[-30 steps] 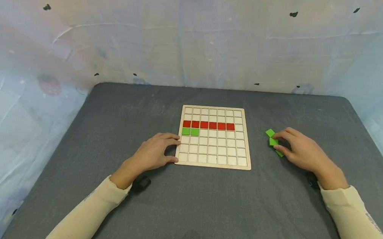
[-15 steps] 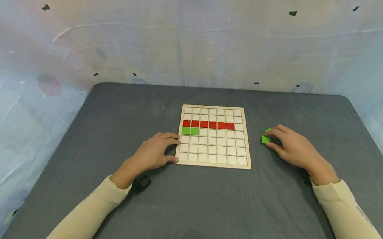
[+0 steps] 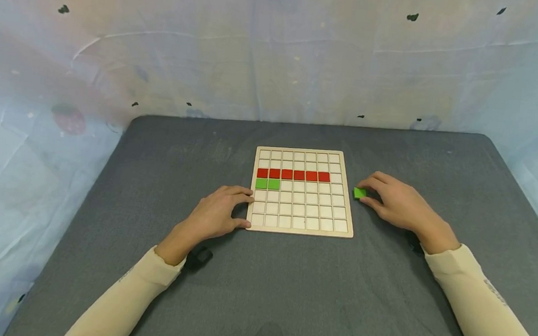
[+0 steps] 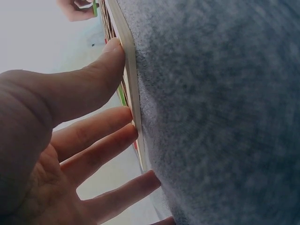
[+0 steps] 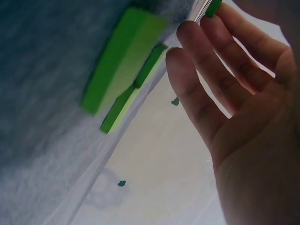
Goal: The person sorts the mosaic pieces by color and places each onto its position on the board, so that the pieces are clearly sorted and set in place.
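Observation:
A wooden grid board (image 3: 299,231) lies on the dark grey table. A row of several red tiles (image 3: 299,175) fills most of one of its lines, and two green tiles (image 3: 267,184) sit below that row's left end. My left hand (image 3: 214,212) rests with its thumb and extended fingers against the board's left edge. Just off the right edge, my right hand (image 3: 398,201) pinches a green tile (image 3: 359,193) between thumb and fingers. Loose green tiles (image 5: 124,56) lie on the cloth in the right wrist view; the right hand hides them in the head view.
Grey cloth covers the table (image 3: 287,287). A pale, patterned sheet (image 3: 279,51) hangs behind it and along both sides. Dark wrist devices (image 3: 200,257) show under the forearms.
The right hand has come left from the loose green tiles toward the board, bringing one green tile in its fingertips. The left hand and the board have stayed in place.

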Demonstrator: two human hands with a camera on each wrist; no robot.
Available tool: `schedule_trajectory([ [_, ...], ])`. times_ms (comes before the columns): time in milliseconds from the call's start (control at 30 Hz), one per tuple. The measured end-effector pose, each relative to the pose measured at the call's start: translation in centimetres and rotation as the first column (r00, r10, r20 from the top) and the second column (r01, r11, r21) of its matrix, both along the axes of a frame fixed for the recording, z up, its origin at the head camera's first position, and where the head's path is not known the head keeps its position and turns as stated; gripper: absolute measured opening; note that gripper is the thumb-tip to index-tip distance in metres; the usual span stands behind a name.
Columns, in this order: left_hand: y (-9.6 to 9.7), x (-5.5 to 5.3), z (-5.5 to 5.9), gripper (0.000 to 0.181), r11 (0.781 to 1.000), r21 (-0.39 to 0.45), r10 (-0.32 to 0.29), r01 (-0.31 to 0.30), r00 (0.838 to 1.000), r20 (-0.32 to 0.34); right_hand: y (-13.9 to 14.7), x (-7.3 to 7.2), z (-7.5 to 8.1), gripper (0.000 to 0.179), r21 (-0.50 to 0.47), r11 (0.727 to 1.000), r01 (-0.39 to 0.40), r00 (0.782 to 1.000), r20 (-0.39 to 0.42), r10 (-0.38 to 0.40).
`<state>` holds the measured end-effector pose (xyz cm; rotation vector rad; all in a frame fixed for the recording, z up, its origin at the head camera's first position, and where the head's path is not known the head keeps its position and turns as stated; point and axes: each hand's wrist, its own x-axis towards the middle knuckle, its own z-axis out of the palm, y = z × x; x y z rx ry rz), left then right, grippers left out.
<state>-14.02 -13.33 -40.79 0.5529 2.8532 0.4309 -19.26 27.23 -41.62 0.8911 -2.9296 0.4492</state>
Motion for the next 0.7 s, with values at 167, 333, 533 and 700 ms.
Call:
schedule_trajectory([
  [167, 0.0, -0.1, -0.1, 0.06, 1.0, -0.004, 0.0, 0.0, 1.0, -0.002, -0.7, -0.2, 0.0, 0.024, 0.015, 1.0, -0.004, 1.0, -0.004, 0.005],
  [333, -0.1, -0.1, 0.0, 0.059, 1.0, -0.001, 0.0, 0.0, 1.0, 0.002, -1.4, -0.3, 0.1, 0.026, 0.007, 1.0, -0.029, 0.999, -0.024, 0.029],
  [533, -0.1, -0.1, -0.1, 0.059, 1.0, -0.001, 0.005, -0.005, 1.0, 0.006, -2.4, -0.7, 0.0, 0.027, -0.002, 0.998, -0.06, 0.997, -0.041, 0.06],
  [700, -0.1, -0.1, -0.1, 0.059, 1.0, -0.002, 0.004, -0.004, 1.0, 0.006, -3.2, -0.9, 0.0, 0.029, -0.006, 0.997, -0.083, 0.996, -0.017, 0.083],
])
